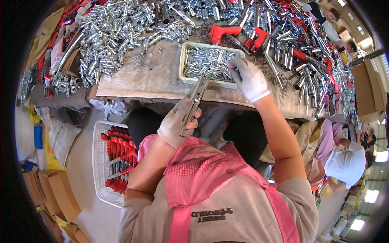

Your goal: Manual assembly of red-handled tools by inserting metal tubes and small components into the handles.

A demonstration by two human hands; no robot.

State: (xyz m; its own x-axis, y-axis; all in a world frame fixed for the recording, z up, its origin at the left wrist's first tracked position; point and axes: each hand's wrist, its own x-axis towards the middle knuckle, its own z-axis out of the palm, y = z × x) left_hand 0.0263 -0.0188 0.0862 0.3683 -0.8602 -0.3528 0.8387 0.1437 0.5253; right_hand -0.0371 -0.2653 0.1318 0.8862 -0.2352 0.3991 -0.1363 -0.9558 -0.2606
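My left hand (175,124), in a whitish glove with bare fingertips, is wrapped round a shiny metal channel piece (199,91) with holes near its upper end. The piece is tilted upward, close to the table's front edge. At the right end of a pale plastic tray (182,67), my right hand (250,80) in a similar glove has its fingers curled together in a pinch. What they hold, if anything, is too small to make out. Inside the tray lie many short metal pins (210,65), just left of those fingertips.
Loose metal sleeves (117,36) heap up at the table's left. Red-handled tools (225,31) and chrome tubes (308,83) cover the right. A white basket (97,162) of red-handled tools stands on the floor to my left. Another person (346,164) is at the far right.
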